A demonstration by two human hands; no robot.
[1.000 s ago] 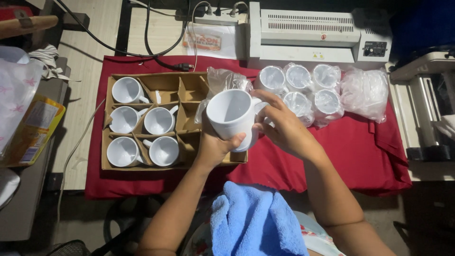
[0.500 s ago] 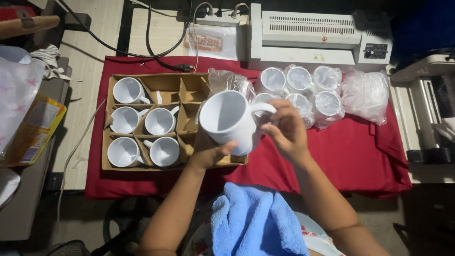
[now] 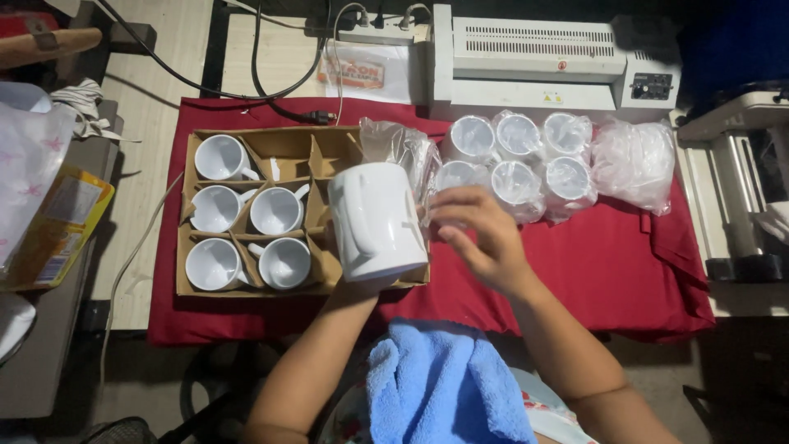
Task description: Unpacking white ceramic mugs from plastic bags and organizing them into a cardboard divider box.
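My left hand (image 3: 362, 289) holds a plain white mug (image 3: 380, 220) from below, above the right edge of a cardboard divider box (image 3: 322, 154). The mug is turned so that its side and handle face me, and most of that hand is hidden under it. My right hand (image 3: 486, 240) hovers just right of the mug, fingers loosely curled and apart, fingertips at or very near its wall. I cannot tell whether they touch it. A blue towel (image 3: 444, 386) lies on my lap beneath both arms.
The box holds several white mugs (image 3: 220, 156) and rests on a red cloth (image 3: 608, 255). Several plastic-wrapped mugs (image 3: 516, 136) sit to the right, with loose plastic bags (image 3: 637, 160). Behind are a white laminator (image 3: 534, 57), a power strip (image 3: 386, 31) and cables. A yellow packet (image 3: 57, 226) lies at the left.
The mug has turned from mouth-up to its side and handle facing me. My right hand has let go of the handle and drawn back to the right.
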